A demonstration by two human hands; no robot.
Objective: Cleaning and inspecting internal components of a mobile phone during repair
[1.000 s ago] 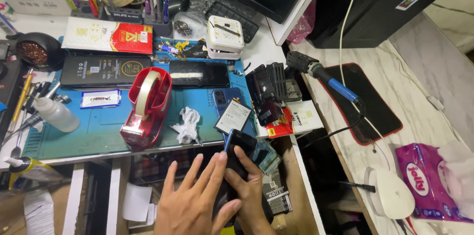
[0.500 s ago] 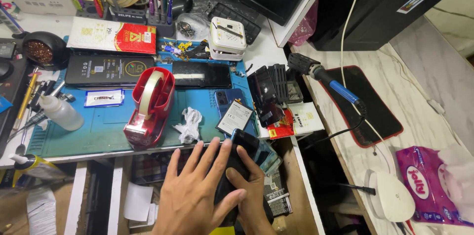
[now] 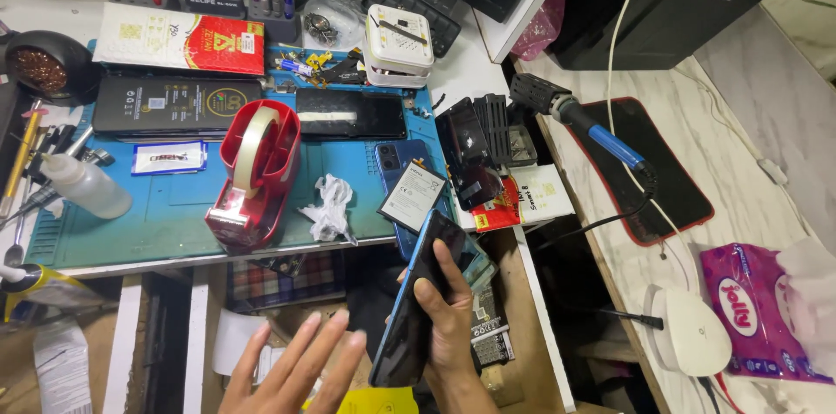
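My right hand (image 3: 453, 323) grips a dark smartphone (image 3: 407, 323) by its edge, tilted up in front of the bench, below the edge of the blue work mat (image 3: 174, 222). My left hand (image 3: 296, 370) hovers to the left of the phone with fingers spread, holding nothing and slightly blurred. Just above the phone, a flat battery (image 3: 411, 196) lies on a blue phone back (image 3: 401, 157) at the mat's right end. A crumpled white tissue (image 3: 329, 207) sits nearby on the mat.
A red tape dispenser (image 3: 252, 170), a black screen panel (image 3: 348, 114) and a squeeze bottle (image 3: 83, 186) lie on the mat. To the right are a blue-handled soldering tool (image 3: 596, 134), a dark pad (image 3: 649, 166), a white mouse (image 3: 692, 340) and a pink tissue pack (image 3: 753, 314).
My left hand has come off the phone and dropped down to the left, fingers spread. The right hand has turned the phone more on edge.
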